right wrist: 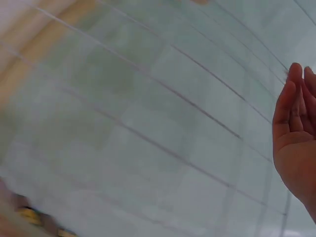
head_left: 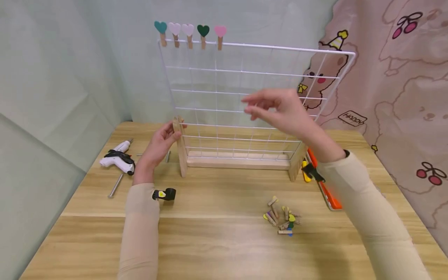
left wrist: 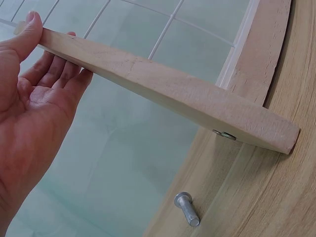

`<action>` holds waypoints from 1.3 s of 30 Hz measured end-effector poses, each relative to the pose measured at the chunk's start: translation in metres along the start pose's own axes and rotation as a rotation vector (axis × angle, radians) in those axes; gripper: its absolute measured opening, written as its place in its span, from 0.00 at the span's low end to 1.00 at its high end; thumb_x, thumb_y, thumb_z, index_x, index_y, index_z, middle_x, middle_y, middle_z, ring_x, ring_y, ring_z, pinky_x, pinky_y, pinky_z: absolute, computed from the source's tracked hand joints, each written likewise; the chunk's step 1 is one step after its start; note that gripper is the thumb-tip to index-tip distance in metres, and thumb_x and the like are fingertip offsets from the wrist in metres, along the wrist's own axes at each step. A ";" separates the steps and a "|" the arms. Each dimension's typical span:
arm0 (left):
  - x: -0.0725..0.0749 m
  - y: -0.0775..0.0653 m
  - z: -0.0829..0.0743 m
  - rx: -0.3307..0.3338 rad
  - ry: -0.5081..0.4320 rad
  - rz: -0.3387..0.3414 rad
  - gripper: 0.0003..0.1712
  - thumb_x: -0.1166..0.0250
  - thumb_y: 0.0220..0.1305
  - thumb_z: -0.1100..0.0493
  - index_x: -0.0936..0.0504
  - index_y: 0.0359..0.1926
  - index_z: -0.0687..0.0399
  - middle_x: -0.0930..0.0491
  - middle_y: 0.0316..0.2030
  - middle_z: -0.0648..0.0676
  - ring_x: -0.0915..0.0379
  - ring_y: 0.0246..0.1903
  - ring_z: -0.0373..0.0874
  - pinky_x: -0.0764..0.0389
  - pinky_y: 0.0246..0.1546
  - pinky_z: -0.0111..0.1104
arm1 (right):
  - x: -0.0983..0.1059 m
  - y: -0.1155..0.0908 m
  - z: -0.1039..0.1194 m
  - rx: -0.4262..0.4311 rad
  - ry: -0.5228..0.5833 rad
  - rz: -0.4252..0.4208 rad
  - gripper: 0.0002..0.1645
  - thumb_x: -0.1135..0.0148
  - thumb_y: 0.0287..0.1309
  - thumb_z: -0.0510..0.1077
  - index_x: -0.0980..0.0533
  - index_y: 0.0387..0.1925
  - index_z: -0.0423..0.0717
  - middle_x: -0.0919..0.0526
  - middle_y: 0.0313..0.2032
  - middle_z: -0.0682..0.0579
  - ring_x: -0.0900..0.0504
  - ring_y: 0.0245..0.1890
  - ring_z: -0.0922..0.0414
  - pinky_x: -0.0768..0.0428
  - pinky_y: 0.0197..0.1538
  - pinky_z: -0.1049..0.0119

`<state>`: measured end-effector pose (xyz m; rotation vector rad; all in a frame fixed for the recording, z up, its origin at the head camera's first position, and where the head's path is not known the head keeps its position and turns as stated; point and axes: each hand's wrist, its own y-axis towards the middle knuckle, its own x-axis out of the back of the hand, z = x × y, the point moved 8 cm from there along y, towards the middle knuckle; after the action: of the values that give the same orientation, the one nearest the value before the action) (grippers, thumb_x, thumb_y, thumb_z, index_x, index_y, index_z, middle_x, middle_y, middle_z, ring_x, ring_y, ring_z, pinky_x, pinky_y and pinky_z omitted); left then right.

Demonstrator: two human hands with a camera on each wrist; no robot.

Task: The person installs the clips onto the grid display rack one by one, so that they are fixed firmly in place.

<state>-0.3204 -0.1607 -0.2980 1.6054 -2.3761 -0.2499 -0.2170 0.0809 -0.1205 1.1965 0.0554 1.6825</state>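
Observation:
A white wire grid [head_left: 241, 71] stands upright in a wooden stand with a base bar [head_left: 238, 162]. My left hand [head_left: 157, 146] grips the stand's left wooden upright [left wrist: 168, 91] near its top, thumb on one side and fingers on the other. Several small clothespins with heart tops [head_left: 203, 31], teal, pale, dark green and pink, are clipped along the left part of the grid's top wire. My right hand [head_left: 283, 111] is raised in front of the grid's right half. Its fingers are loosely bent, thumb apart from fingertips, with nothing seen between them.
A loose pile of heart clothespins [head_left: 274, 217] lies on the table right of centre. At the left are a white glue gun [head_left: 120, 163] and a metal bolt [head_left: 115, 186]; another bolt [left wrist: 187, 210] lies behind the upright. An orange-edged object [head_left: 334, 203] and a yellow-handled tool [head_left: 306, 175] lie at the right.

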 end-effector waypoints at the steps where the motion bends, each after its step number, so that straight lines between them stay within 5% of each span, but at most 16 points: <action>1: 0.000 0.001 0.001 -0.004 -0.009 0.000 0.26 0.50 0.62 0.58 0.41 0.61 0.57 0.35 0.55 0.61 0.44 0.59 0.52 0.35 0.48 0.21 | -0.009 -0.013 -0.012 0.009 -0.030 0.035 0.14 0.40 0.50 0.41 0.22 0.40 0.42 0.18 0.25 0.54 0.22 0.23 0.62 0.29 0.22 0.74; 4: 0.002 0.003 0.005 -0.005 -0.025 -0.003 0.26 0.50 0.62 0.59 0.41 0.61 0.58 0.35 0.55 0.60 0.45 0.59 0.53 0.34 0.48 0.21 | -0.034 -0.055 -0.048 0.010 -0.088 0.122 0.16 0.38 0.47 0.42 0.22 0.41 0.45 0.19 0.26 0.58 0.24 0.24 0.67 0.27 0.26 0.74; 9: 0.005 0.007 0.012 -0.001 -0.030 0.002 0.26 0.49 0.61 0.58 0.41 0.61 0.56 0.35 0.55 0.59 0.44 0.59 0.51 0.34 0.49 0.21 | -0.058 -0.135 -0.094 -0.123 -0.103 0.248 0.19 0.36 0.45 0.40 0.23 0.43 0.46 0.19 0.29 0.60 0.25 0.27 0.67 0.25 0.30 0.72; 14: 0.008 0.008 0.012 -0.003 -0.035 0.001 0.27 0.48 0.61 0.57 0.40 0.61 0.54 0.34 0.55 0.58 0.43 0.59 0.48 0.35 0.50 0.22 | -0.064 -0.201 -0.124 -0.250 -0.107 0.347 0.14 0.36 0.45 0.41 0.23 0.38 0.47 0.20 0.30 0.61 0.26 0.29 0.68 0.25 0.32 0.72; 18: 0.011 0.009 0.011 -0.009 -0.037 0.000 0.27 0.48 0.61 0.57 0.40 0.61 0.53 0.33 0.54 0.55 0.42 0.58 0.44 0.35 0.50 0.22 | -0.061 -0.233 -0.134 -0.316 -0.108 0.363 0.09 0.34 0.43 0.43 0.23 0.31 0.53 0.22 0.27 0.64 0.28 0.26 0.68 0.28 0.27 0.73; 24: 0.012 0.007 0.014 -0.006 -0.045 -0.009 0.26 0.48 0.61 0.57 0.40 0.61 0.54 0.34 0.54 0.57 0.43 0.58 0.48 0.35 0.50 0.22 | -0.069 -0.254 -0.136 -0.302 -0.112 0.393 0.12 0.35 0.43 0.44 0.23 0.34 0.53 0.23 0.27 0.65 0.29 0.25 0.70 0.29 0.26 0.74; 33: 0.006 0.008 0.015 -0.030 -0.078 0.004 0.25 0.49 0.61 0.60 0.39 0.60 0.56 0.34 0.54 0.59 0.38 0.55 0.40 0.34 0.48 0.22 | -0.084 -0.253 -0.128 -0.233 -0.188 0.476 0.12 0.33 0.40 0.42 0.22 0.33 0.55 0.28 0.24 0.67 0.31 0.24 0.70 0.29 0.27 0.76; 39: 0.004 0.007 0.013 -0.019 -0.077 0.000 0.25 0.50 0.61 0.61 0.39 0.60 0.58 0.36 0.55 0.63 0.39 0.56 0.42 0.34 0.47 0.21 | -0.090 -0.253 -0.130 -0.278 -0.177 0.524 0.13 0.33 0.41 0.41 0.25 0.32 0.54 0.29 0.23 0.66 0.32 0.23 0.69 0.30 0.26 0.76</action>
<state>-0.3322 -0.1622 -0.3080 1.6153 -2.4227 -0.3384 -0.1369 0.1963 -0.3839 1.2025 -0.6303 1.9384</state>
